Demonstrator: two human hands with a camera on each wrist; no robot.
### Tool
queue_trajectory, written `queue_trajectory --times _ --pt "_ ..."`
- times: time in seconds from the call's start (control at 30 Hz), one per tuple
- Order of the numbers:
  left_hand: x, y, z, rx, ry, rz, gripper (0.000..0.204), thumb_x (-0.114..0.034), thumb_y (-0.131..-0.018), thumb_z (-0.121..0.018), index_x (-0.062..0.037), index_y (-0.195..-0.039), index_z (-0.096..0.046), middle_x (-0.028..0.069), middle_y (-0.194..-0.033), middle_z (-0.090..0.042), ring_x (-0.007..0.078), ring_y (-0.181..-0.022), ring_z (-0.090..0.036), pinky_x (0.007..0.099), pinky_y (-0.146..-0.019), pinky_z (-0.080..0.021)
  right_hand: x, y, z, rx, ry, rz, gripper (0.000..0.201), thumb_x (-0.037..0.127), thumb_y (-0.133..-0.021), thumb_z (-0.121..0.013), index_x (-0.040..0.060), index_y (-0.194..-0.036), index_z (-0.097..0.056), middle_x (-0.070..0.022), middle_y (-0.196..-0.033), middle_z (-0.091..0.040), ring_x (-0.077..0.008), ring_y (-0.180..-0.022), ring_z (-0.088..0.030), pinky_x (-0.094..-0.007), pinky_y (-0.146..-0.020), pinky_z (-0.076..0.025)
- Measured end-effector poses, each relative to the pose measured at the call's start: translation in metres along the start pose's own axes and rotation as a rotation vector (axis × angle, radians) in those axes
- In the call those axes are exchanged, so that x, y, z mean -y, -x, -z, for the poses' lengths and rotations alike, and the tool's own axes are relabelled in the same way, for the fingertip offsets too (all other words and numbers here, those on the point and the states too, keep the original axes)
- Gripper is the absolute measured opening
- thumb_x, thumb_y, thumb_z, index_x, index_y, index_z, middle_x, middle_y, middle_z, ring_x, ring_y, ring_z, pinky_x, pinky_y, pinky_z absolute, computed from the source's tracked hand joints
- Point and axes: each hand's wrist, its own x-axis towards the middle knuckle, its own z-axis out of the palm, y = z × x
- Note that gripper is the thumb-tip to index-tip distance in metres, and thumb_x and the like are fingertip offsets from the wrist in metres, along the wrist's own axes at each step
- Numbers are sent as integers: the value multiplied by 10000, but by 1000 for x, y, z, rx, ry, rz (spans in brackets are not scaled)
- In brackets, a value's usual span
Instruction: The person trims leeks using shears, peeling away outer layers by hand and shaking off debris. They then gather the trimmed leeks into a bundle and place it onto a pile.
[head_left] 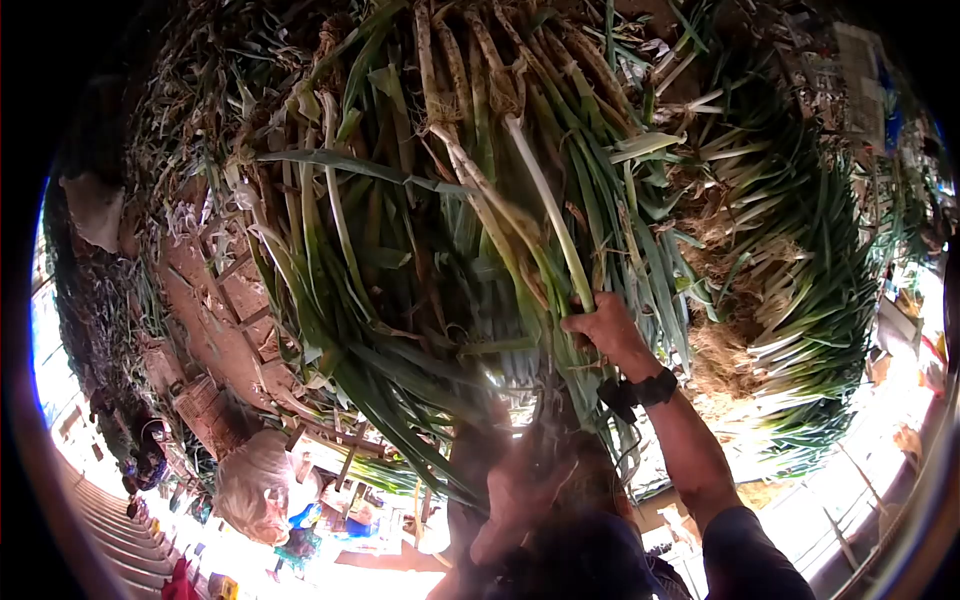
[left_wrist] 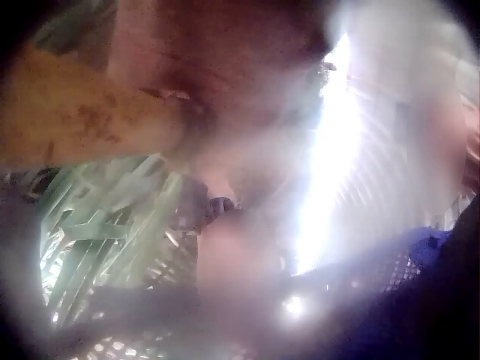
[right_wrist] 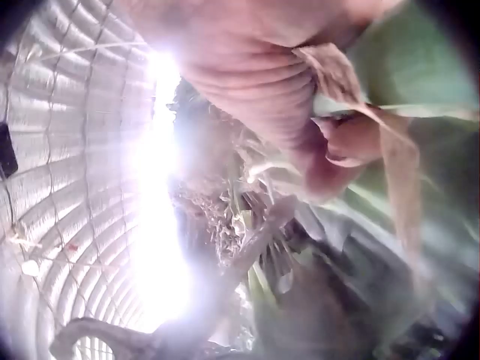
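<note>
In the head view my right hand (head_left: 612,332) grips a leek (head_left: 552,205) by its green upper part, its pale shaft pointing away from me. The right wrist view has the thumb and curled fingers of that hand (right_wrist: 255,67) round broad green leaf (right_wrist: 420,64), with a dry brown strip (right_wrist: 401,180) hanging beside them. Low in the head view, close to my body, my left hand (head_left: 515,490) is blurred. The left wrist view places it against a spotted yellow-brown strip (left_wrist: 82,112); I cannot tell whether its fingers pinch this strip. A heap of leeks (head_left: 340,230) lies before me.
Rows of leeks (head_left: 790,330) with pale shafts and roots lie at the right. Bare brown ground (head_left: 200,300) and scattered leaf scraps are at the left. A pale sack (head_left: 255,490) stands low left, beside a brick-like block (head_left: 212,412).
</note>
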Motion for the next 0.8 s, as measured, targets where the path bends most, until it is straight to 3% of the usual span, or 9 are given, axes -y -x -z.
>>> queue_trajectory --times 0.1,0.17,0.2,0.27,0.3,0.4,0.53,0.7,0.8 --pt "3 -3 -10 9 2 55 743 -272 -775 -859 23 -1382 -547 105 -829 -692 169 -642 -657 317 -618 -560 -7 -3 -3 -57 115 53 260 87 -817 -804 -59 -988 -674 -68 -730 -665 -119 -522 -609 -268 -466 -520" --pt "7 -9 -16 8 -61 73 673 -364 -855 -775 -117 -1429 -526 153 -955 -731 290 -823 -739 397 -726 -575 4 2 1 -59 116 17 258 98 -816 -808 -58 -973 -675 -66 -718 -661 -120 -520 -609 -270 -462 -518" --pt "-2 -18 -13 5 -66 70 673 -364 -855 -775 -117 -1429 -526 153 -955 -731 290 -823 -739 397 -726 -575 12 3 2 -61 119 -17 258 110 -816 -813 -57 -958 -677 -64 -706 -658 -120 -517 -610 -272 -458 -516" --pt "-24 -46 -7 103 -159 283 691 -363 -833 -790 -131 -1427 -524 162 -967 -733 321 -836 -734 403 -725 -571 4 -3 3 -56 111 17 260 123 -816 -817 -55 -940 -674 -62 -698 -656 -122 -515 -613 -270 -456 -514" --pt "-23 -57 -7 101 -163 285 691 -363 -833 -790 -131 -1427 -524 162 -967 -733 321 -836 -734 403 -725 -571 2 -3 3 -51 107 44 264 136 -815 -822 -54 -922 -672 -60 -689 -654 -124 -514 -616 -269 -454 -513" --pt "-11 -93 -10 -125 -98 54 640 -387 -828 -783 -77 -1349 -577 185 -886 -710 342 -788 -725 410 -675 -561 6 -5 6 -30 123 12 272 151 -817 -825 -47 -926 -672 -63 -701 -662 -128 -535 -630 -269 -459 -514" --pt "-20 -139 6 -211 -82 13 530 -388 -840 -768 -47 -1226 -643 186 -770 -695 347 -711 -713 420 -649 -542 5 -7 9 -8 67 -4 277 157 -816 -826 -42 -936 -675 -63 -712 -668 -131 -551 -638 -270 -470 -520" --pt "-34 -183 27 -269 -73 13 483 -425 -851 -729 -23 -1111 -665 189 -764 -699 361 -718 -715 426 -654 -532 -4 -13 9 -2 96 -6 266 155 -818 -821 -37 -927 -672 -48 -728 -662 -123 -560 -634 -262 -479 -522" --pt "-43 -191 38 -216 -99 133 484 -428 -850 -727 -28 -1115 -664 187 -786 -708 355 -754 -721 429 -685 -535 1 -11 11 15 88 -46 261 155 -817 -818 -34 -919 -670 -38 -724 -651 -112 -556 -623 -257 -476 -516"
